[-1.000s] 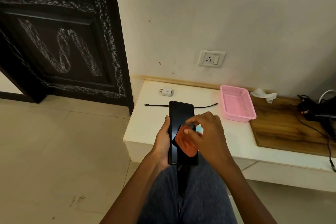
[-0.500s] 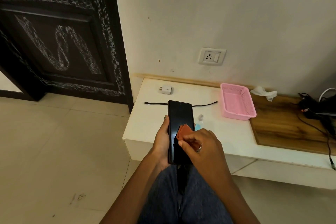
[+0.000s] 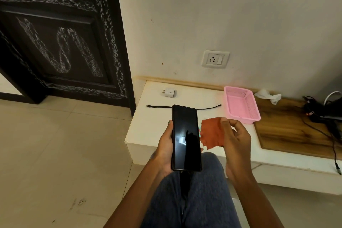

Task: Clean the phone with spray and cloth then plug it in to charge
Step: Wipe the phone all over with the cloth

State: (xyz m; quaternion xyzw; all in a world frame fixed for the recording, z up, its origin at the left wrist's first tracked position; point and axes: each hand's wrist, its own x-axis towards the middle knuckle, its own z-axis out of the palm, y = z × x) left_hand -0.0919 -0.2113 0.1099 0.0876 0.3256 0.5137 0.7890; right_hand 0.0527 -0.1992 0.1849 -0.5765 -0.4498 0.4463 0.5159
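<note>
My left hand [image 3: 164, 146] grips a black phone [image 3: 186, 137], screen up and dark, above my knees. To its right my right hand [image 3: 234, 137] pinches an orange cloth [image 3: 211, 133], held clear of the screen. On the white ledge [image 3: 148, 128] behind lie a white charger adapter [image 3: 169, 92] and a black cable [image 3: 159, 106], partly hidden by the phone. A wall socket [image 3: 215, 59] sits above the ledge. The spray bottle is hidden behind the cloth and my hand.
A pink plastic basket [image 3: 240, 104] stands on the ledge at the right, beside a wooden board [image 3: 288, 128] with a crumpled tissue [image 3: 268, 95] and tangled black cables [image 3: 325, 116]. A dark door [image 3: 61, 39] is at the left over a tiled floor.
My right hand has lifted the cloth off the phone's screen and moved it to the right. The left hand still holds the phone in the same place.
</note>
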